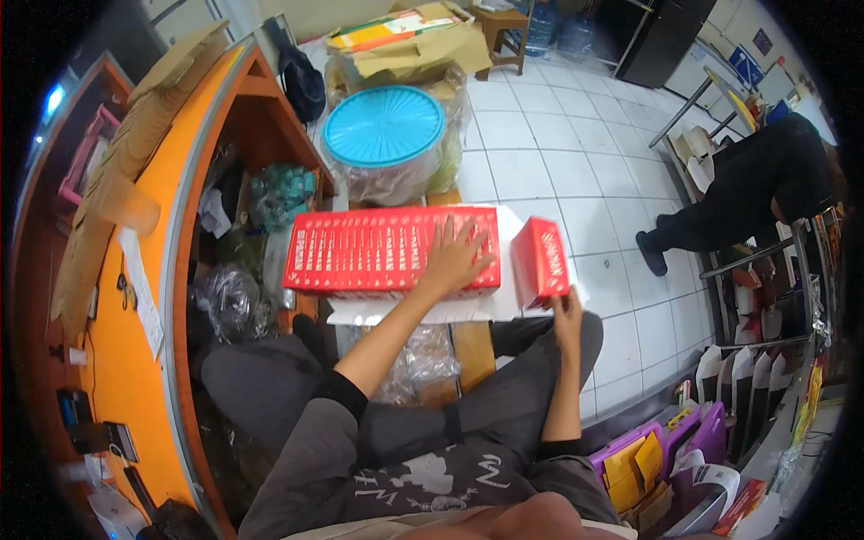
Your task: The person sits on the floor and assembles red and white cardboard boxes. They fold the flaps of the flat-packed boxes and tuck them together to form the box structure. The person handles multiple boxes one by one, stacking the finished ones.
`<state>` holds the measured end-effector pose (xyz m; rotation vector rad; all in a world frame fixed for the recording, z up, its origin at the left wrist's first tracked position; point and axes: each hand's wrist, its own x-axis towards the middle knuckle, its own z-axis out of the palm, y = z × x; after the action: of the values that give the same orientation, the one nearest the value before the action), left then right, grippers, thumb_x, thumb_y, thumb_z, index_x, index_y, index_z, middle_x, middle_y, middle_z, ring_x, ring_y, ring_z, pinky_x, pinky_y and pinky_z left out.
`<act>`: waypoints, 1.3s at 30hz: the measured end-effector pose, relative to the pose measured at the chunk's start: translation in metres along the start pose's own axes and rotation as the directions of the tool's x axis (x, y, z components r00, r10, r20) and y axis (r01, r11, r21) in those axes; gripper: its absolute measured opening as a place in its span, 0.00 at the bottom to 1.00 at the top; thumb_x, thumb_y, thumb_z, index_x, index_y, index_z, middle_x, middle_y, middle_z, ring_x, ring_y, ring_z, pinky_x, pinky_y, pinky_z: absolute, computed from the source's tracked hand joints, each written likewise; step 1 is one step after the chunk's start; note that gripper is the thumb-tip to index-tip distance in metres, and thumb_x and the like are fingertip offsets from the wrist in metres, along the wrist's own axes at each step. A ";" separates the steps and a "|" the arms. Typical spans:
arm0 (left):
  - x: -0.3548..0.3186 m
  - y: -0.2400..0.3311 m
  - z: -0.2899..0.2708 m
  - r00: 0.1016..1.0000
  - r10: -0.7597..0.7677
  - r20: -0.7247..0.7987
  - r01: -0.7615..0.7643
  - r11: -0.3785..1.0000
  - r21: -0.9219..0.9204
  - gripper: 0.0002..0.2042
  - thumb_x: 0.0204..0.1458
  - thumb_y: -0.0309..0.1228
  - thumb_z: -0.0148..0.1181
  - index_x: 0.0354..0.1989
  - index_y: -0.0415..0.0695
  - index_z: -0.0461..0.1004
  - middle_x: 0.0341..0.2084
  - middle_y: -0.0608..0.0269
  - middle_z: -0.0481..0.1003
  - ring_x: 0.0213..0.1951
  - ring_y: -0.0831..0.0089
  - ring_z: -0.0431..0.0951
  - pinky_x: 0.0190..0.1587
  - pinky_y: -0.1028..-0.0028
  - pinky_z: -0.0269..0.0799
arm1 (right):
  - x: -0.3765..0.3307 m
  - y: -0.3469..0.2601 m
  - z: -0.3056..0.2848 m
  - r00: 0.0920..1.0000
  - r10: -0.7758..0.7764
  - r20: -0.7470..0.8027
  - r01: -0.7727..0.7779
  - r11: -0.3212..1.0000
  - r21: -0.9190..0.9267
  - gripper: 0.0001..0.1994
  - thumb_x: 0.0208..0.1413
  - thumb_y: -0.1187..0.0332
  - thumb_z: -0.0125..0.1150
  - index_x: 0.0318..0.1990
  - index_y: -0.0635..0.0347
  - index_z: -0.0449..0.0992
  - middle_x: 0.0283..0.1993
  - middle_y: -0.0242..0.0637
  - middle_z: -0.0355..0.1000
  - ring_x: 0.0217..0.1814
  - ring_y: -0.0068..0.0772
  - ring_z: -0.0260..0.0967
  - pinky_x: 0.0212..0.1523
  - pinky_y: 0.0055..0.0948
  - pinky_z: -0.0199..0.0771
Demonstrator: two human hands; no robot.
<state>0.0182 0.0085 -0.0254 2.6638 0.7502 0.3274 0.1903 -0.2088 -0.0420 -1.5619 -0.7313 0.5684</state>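
A long row of slim red boxes [360,252] with white lettering stands packed together on a white sheet [387,312] in front of me. My left hand [453,259] lies flat on the right end of this row, its fingers spread. To the right, apart from the row, a separate red box [538,261] stands tilted at the sheet's edge. My right hand [567,317] pinches that box's near corner between thumb and fingers.
An orange desk [184,180] runs along my left, with bagged items beneath it. Beyond the boxes stands a container with a blue lid [384,126]. A person in dark clothes [751,175] is at the right, near shelves. Purple bins [634,450] stand at lower right.
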 end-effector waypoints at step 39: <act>-0.004 0.008 -0.006 0.999 -0.013 0.051 0.005 0.989 0.147 0.46 0.33 0.70 0.53 0.65 0.68 0.53 0.68 0.61 0.44 0.67 0.38 0.30 0.52 0.24 0.19 | 0.006 0.058 0.092 0.986 0.115 -0.121 -0.108 0.992 0.066 0.08 0.44 0.83 0.59 0.33 0.66 0.68 0.31 0.33 0.67 0.34 0.20 0.64 0.35 0.22 0.67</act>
<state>0.0165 0.0012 -0.0176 2.7933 0.7983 0.2066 0.1348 -0.1440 -0.1106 -1.5748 -0.5300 0.5641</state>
